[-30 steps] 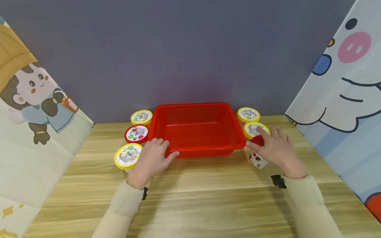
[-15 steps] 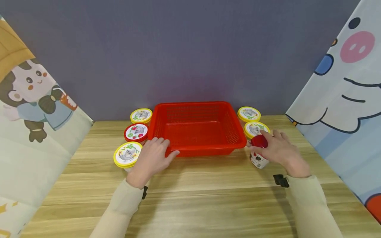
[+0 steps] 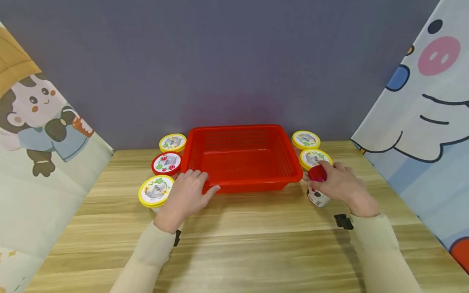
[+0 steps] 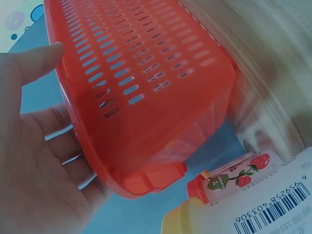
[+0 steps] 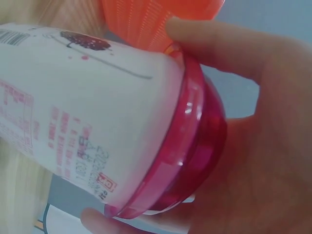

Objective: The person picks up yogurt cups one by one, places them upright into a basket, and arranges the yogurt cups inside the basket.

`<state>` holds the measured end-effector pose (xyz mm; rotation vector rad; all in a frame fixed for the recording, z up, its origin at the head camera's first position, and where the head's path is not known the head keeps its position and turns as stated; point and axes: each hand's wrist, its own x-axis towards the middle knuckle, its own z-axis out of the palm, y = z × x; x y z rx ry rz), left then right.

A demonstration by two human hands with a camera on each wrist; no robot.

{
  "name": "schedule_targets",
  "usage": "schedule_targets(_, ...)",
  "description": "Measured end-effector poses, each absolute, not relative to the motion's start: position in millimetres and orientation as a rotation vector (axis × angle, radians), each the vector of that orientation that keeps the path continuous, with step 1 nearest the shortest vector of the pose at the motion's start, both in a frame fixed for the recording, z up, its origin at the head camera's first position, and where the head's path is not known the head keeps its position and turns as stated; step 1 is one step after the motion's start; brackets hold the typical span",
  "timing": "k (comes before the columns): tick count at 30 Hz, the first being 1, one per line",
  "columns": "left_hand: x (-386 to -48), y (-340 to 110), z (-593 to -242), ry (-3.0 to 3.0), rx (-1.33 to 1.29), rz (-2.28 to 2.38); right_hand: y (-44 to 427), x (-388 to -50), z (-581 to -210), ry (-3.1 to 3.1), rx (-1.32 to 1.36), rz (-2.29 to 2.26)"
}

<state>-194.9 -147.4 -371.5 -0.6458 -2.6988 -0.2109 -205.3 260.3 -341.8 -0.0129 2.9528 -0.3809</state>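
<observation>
At the red basket's (image 3: pixel 242 188) near left corner, my left hand (image 3: pixel 185 198) lies over the rim; in the left wrist view the fingers of that hand (image 4: pixel 44 141) rest along the rim of the basket (image 4: pixel 146 117) with the thumb on its edge. My right hand (image 3: pixel 344 185) is curled round the dark red lid of a white cup (image 3: pixel 318 198) standing right of the basket. The right wrist view shows the cup (image 5: pixel 87 102) with its lid between thumb and fingers of the hand (image 5: pixel 253 146).
Left of the basket stand a yellow-lidded tub (image 3: pixel 173 142), a red-lidded tub (image 3: pixel 166 163) and a nearer yellow-lidded tub (image 3: pixel 155 191). To its right are two yellow-lidded tubs, one at the back (image 3: pixel 305 139) and one nearer (image 3: pixel 314 158). A grey wall (image 3: pixel 234 61) rises behind.
My right hand has closed round the red lid, its fingers lower about it than a second ago. My left hand stays at the basket's corner.
</observation>
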Motion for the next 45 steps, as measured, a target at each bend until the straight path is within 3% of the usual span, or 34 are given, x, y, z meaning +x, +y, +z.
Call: schedule_targets(45, -193.1, -145.9, -370.6, -2.718, -0.636, -0.193, 263.7, -209.2, -344.8, 2.991, -0.046, -0.428)
